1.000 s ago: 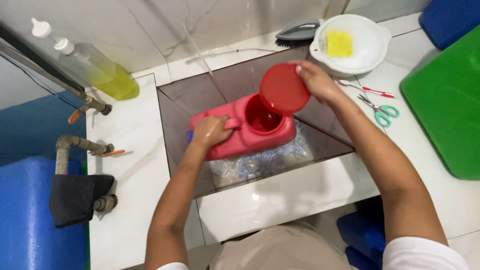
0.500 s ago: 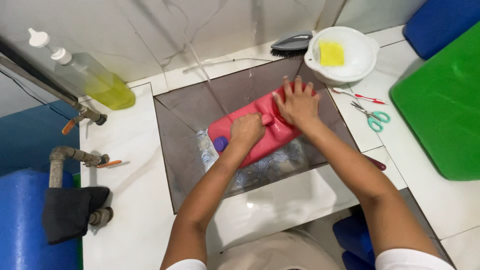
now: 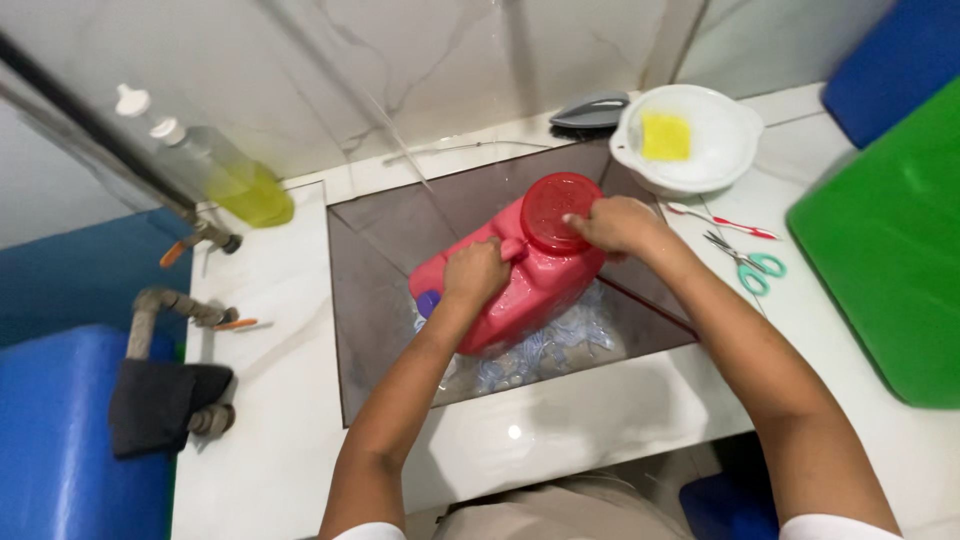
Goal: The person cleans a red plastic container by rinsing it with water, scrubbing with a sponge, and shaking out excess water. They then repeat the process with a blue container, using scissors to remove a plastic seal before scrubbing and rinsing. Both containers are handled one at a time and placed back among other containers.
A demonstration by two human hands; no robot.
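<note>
My left hand (image 3: 477,272) grips the red jug (image 3: 520,285) by its handle; my right hand (image 3: 615,224) clasps the round lid (image 3: 560,211) over the sink (image 3: 390,225).

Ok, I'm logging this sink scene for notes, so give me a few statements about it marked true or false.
1. The left hand grips the red jug at its handle. True.
2. The right hand rests on the round red lid. True.
3. The yellow sponge lies in the sink. False: it sits in the white bowl.
4. The scissors have red handles. False: they are teal.
5. The jug lies inside the sink. True.
</note>
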